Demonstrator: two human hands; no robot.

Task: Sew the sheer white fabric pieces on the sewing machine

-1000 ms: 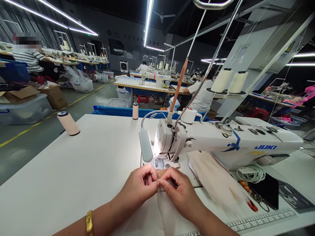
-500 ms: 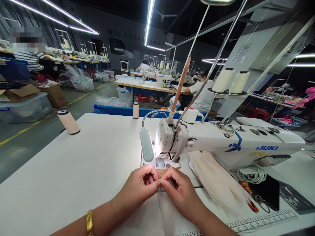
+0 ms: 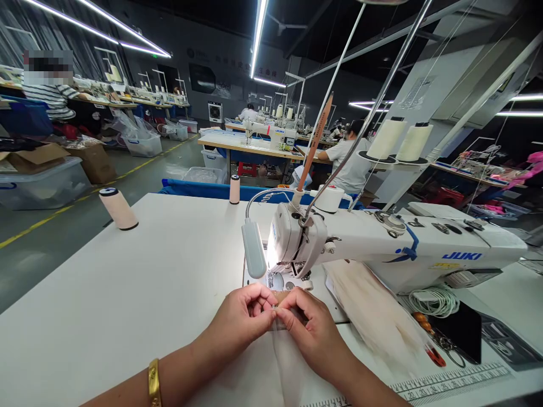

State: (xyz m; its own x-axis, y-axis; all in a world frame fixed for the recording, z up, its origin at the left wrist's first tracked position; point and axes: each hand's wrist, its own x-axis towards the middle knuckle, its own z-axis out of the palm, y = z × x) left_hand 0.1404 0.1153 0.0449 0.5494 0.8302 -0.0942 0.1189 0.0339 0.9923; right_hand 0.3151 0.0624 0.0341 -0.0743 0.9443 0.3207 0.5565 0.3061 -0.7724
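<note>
Just in front of the needle area of a white sewing machine point(image 3: 360, 234), my left hand point(image 3: 244, 314) and my right hand point(image 3: 309, 325) meet fingertip to fingertip. Both hands pinch a thin, pale sheer fabric point(image 3: 279, 362), which hangs down between them toward the table's front edge. A tan patch shows behind the fingertips, under the machine head. The exact bit of fabric between the fingers is too small to make out. A grey lamp point(image 3: 253, 249) hangs just beyond my left hand, lighting the needle area.
Two peach thread cones point(image 3: 119, 209) stand on the white table point(image 3: 127, 294). Right of my hands lie pale fabric pieces point(image 3: 377, 316), a coiled white cable point(image 3: 435, 301), a black phone point(image 3: 460, 330), keys and a clear ruler point(image 3: 453, 381). People sit at machines farther back.
My hands stay pinched together in nearly the same place, with only a slight shift of the fingers. The sheer fabric below them has moved a little.
</note>
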